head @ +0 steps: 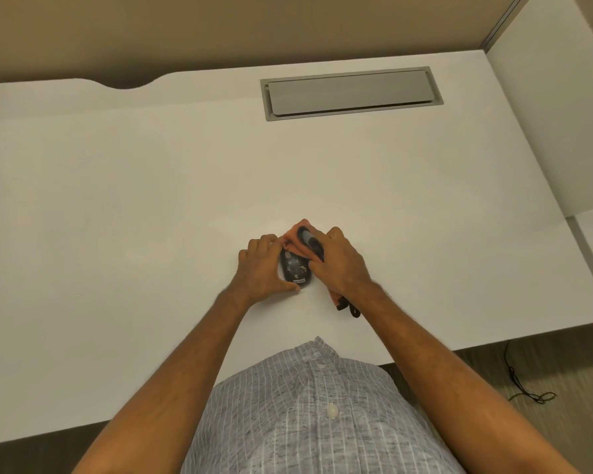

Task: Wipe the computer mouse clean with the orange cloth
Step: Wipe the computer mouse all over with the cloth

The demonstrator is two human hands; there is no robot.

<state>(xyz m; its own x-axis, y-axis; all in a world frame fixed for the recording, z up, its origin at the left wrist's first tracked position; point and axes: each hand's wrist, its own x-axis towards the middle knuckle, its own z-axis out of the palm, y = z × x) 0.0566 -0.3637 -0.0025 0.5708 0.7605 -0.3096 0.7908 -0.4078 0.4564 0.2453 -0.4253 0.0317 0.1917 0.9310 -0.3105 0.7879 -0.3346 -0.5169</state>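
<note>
The black computer mouse (295,268) rests on the white desk (151,200), near the front edge and directly ahead of the person's torso. A small white label sits at the near end of the mouse body; its lettering is too small and blurred to read. Pale specks mark the top shell just above the label.

The left hand (259,268) is closed around the left flank of the mouse: the thumb lies along the near-left edge beside the label, and the fingers curl over the far-left corner.

The right hand (339,261) is closed on the orange cloth (297,242), which is bunched against the far end of the mouse. A dark oval with a grey centre shows on the cloth near the right fingertips; whether it is printed on the cloth or a separate item cannot be told. A further strip of orange fabric and a black strap (354,310) protrude below the right wrist and lie on the desk surface.

A grey rectangular cable hatch (351,94) is recessed in the desk toward the rear right, well apart from the hands. The person wears a grey striped shirt (315,412) with a white button. A thin black cord (524,384) lies on the floor off the right front corner of the desk.
</note>
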